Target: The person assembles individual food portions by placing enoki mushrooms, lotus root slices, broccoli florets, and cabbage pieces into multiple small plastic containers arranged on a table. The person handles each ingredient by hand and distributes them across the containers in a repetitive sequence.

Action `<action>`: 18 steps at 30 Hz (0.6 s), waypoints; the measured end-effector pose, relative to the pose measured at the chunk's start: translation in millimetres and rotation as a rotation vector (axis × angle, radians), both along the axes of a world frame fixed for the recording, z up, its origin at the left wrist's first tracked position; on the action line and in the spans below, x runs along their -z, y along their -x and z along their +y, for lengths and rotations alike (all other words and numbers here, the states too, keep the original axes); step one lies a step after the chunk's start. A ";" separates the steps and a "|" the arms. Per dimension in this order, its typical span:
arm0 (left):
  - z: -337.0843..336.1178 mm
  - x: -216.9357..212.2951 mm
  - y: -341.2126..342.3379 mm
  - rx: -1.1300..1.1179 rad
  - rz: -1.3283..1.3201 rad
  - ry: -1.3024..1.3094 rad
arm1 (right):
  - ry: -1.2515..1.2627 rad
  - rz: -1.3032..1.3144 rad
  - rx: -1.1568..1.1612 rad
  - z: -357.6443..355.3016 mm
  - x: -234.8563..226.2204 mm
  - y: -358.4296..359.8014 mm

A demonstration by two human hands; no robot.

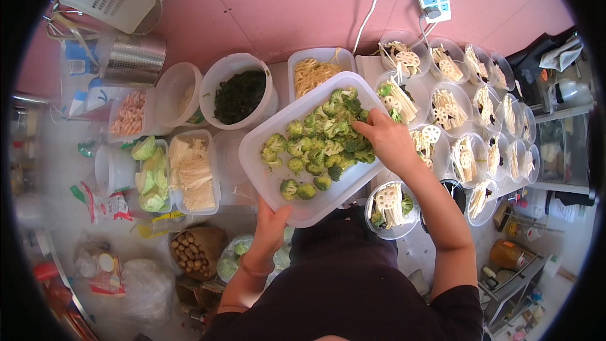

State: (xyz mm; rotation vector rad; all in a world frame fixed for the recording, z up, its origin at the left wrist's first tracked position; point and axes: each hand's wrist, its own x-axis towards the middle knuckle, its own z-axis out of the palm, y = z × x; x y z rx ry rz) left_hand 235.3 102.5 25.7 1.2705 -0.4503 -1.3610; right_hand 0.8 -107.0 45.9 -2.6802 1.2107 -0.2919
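My left hand (271,226) grips the near left rim of a white rectangular plastic tub (265,199), holding it tilted in front of my body. Green broccoli florets (315,142) lie in the tub, heaped toward its right side. Over the tub's right edge reaches my right hand (386,134), its fingers closed on broccoli at that end of the heap; how many pieces it holds is hidden. Just right of the tub stands a clear round bowl (392,230) with enoki mushrooms, a lotus root slice and broccoli.
Rows of round bowls (449,110) with enoki and lotus root fill the right side. Behind the tub are a container of noodles (315,74) and a bucket of dark greens (240,98). Tubs of sliced white strips (191,173) and cabbage (151,180) stand left; potatoes (191,254) sit below.
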 end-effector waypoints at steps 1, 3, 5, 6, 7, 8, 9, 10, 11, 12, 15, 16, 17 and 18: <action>-1.0 -0.8 0.1 0.002 0.002 0.001 | -0.022 -0.039 0.007 -0.6 4.4 0.7; 1.3 3.0 -1.6 0.020 -0.010 -0.006 | -0.063 -0.126 0.009 -4.7 11.6 1.1; 1.4 3.2 -1.8 0.042 -0.009 -0.013 | -0.103 -0.228 0.054 -7.0 8.6 5.2; 0.4 1.0 -0.8 0.055 -0.001 -0.016 | -0.124 -0.278 0.077 -8.0 6.2 7.1; -0.9 -0.9 0.4 0.068 0.006 -0.018 | -0.130 -0.329 0.068 -9.4 4.4 8.4; -3.5 -2.2 2.6 0.049 0.016 -0.013 | -0.172 -0.429 0.046 -13.1 9.0 13.4; -6.3 -3.4 5.1 0.031 0.026 -0.008 | -0.212 -0.530 0.024 -19.1 17.7 19.5; -8.8 -3.7 7.1 0.014 0.036 -0.002 | -0.251 -0.632 0.002 -22.5 22.1 24.2; -10.1 -2.0 7.0 0.003 0.038 -0.019 | -0.624 -0.893 0.112 -23.1 14.8 24.8; -9.9 0.9 6.0 -0.008 0.041 -0.033 | -1.002 -1.142 0.226 -21.6 0.7 24.6; -9.9 5.7 1.9 0.003 0.022 -0.046 | -1.222 -1.194 0.362 -21.0 -12.7 15.6; -12.8 6.7 2.1 0.012 0.010 -0.046 | -1.141 -1.101 0.371 -22.7 -13.5 11.7; -13.8 5.3 2.5 0.014 0.035 -0.047 | -0.947 -0.853 0.326 -21.5 -5.1 8.1; -15.6 2.6 3.0 0.015 0.060 -0.048 | -0.734 -0.756 0.255 -23.6 4.4 9.5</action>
